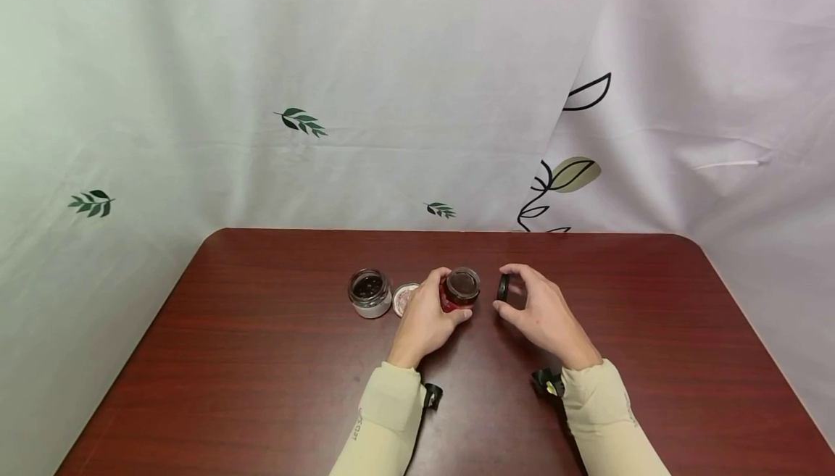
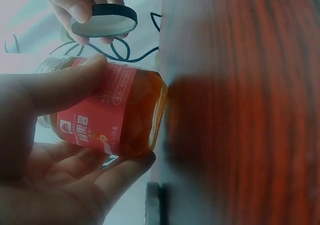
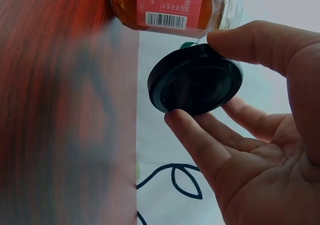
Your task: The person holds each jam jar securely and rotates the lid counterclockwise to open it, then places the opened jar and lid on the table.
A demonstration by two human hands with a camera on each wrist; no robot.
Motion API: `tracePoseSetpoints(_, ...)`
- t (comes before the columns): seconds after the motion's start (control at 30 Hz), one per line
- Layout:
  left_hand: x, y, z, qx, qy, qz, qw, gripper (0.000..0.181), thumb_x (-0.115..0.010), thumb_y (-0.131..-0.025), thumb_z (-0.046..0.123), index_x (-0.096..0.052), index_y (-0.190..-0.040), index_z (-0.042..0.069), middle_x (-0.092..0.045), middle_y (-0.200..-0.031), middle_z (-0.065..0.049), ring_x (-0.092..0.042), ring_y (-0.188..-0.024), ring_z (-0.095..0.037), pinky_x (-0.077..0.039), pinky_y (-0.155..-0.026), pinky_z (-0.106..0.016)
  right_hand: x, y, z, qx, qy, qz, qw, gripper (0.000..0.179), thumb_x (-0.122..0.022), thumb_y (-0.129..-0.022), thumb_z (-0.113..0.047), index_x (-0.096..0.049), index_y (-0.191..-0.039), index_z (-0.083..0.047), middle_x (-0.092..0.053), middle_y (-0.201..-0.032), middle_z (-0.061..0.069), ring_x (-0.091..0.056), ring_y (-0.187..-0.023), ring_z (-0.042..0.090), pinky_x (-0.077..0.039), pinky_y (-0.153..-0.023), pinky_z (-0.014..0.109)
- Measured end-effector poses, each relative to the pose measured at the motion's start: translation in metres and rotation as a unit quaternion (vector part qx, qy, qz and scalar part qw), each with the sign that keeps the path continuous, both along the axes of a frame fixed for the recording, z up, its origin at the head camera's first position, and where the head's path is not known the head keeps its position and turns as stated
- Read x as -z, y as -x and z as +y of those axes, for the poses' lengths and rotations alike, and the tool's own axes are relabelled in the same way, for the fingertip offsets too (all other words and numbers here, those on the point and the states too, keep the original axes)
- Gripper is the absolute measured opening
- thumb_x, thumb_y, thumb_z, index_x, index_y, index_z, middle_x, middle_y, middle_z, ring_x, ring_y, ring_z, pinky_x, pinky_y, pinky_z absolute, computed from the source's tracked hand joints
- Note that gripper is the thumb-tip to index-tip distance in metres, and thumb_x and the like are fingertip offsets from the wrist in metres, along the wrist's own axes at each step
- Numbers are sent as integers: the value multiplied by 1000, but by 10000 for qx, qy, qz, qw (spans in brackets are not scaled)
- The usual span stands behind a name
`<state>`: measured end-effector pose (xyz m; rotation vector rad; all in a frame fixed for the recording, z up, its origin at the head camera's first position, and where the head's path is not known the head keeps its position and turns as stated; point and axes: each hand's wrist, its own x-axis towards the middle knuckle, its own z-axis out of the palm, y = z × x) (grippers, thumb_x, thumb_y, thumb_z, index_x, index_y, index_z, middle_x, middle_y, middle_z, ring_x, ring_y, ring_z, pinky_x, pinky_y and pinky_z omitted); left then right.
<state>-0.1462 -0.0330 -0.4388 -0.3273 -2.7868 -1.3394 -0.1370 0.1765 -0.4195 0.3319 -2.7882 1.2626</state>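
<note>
My left hand (image 1: 425,322) grips a small glass jar (image 1: 462,285) round its sides. The jar has a red label and amber contents, and its mouth is uncovered. Seen from the left wrist, the jar (image 2: 112,110) has its base right at the tabletop. To the right of it, my right hand (image 1: 544,314) pinches a black round lid (image 1: 503,287) by its rim, between thumb and fingers. The lid (image 3: 197,82) is held on edge, apart from the jar, with its pale inner face (image 2: 107,25) showing in the left wrist view.
A second glass jar (image 1: 370,293), lidless, stands on the reddish-brown table (image 1: 261,367) to the left. Between it and my left hand lies a lid (image 1: 401,301) with its pale side up, partly covered by the hand. A patterned white cloth (image 1: 391,99) hangs behind the table.
</note>
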Motion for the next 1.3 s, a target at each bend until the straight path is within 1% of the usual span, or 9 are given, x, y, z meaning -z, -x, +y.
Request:
tracePoseSetpoints(0.13, -1, -1, 0, 13, -41, -14, 10000, 64, -86, -80, 18, -53, -134, 7, -68, -117, -10, -64, -106, -22, -49, -94, -43, 2, 1, 1, -36, -33, 31, 10000, 56, -78, -85, -11, -56, -135, -3, -60, -131, 18, -66, -113, 32, -54, -92, 49)
tracePoseSetpoints(0.3, -3, -1, 0, 43, -36, -4, 10000, 64, -85, -80, 16, -52, -134, 6, -67, -118, -11, -64, -108, -23, -49, -95, -44, 5, 2, 1, -85, -14, 116, 9999, 54, -79, -84, -8, -58, -133, -1, -61, -128, 18, -66, -112, 32, -54, -91, 48)
tracePoseSetpoints(0.5, -3, -1, 0, 63, -65, -40, 10000, 65, -85, -81, 15, -51, -135, 5, -67, -120, -13, -63, -110, -26, -48, -96, -45, 7, 2, 0, -84, 193, -68, 9998, 53, -79, -83, -6, -58, -131, 0, -63, -125, 18, -68, -110, 31, -54, -92, 46)
tracePoseSetpoints(0.7, -3, -1, 0, 61, -60, -106, 9999, 65, -85, -81, 15, -50, -136, 5, -67, -120, -13, -63, -110, -25, -48, -96, -45, 9, 2, 0, -106, 332, -256, 9991, 54, -79, -82, -4, -57, -132, 2, -64, -125, 22, -68, -110, 31, -54, -92, 43)
tracePoseSetpoints(0.9, -2, -1, 0, 45, -51, -157, 9999, 66, -85, -81, 16, -50, -137, 6, -67, -120, -13, -64, -110, -25, -48, -96, -44, 11, 3, 0, -117, 327, -452, 9984, 54, -78, -83, -6, -56, -133, 2, -64, -126, 24, -67, -111, 32, -54, -91, 43)
tracePoseSetpoints(1.17, -1, 0, -1, 42, -70, -242, 9997, 66, -84, -83, 17, -49, -138, 7, -66, -122, -12, -63, -112, -24, -47, -98, -44, 13, 3, 0, -145, 354, -554, 9977, 55, -78, -84, -5, -55, -133, 2, -63, -127, 25, -67, -112, 33, -55, -91, 42)
tracePoseSetpoints(1.3, 0, 1, -1, 68, -69, -218, 9997, 66, -83, -83, 17, -49, -138, 7, -66, -123, -13, -63, -113, -25, -47, -99, -44, 13, 4, 0, -177, 358, -572, 9976, 55, -77, -84, -5, -55, -134, 2, -63, -127, 24, -67, -111, 33, -55, -90, 41)
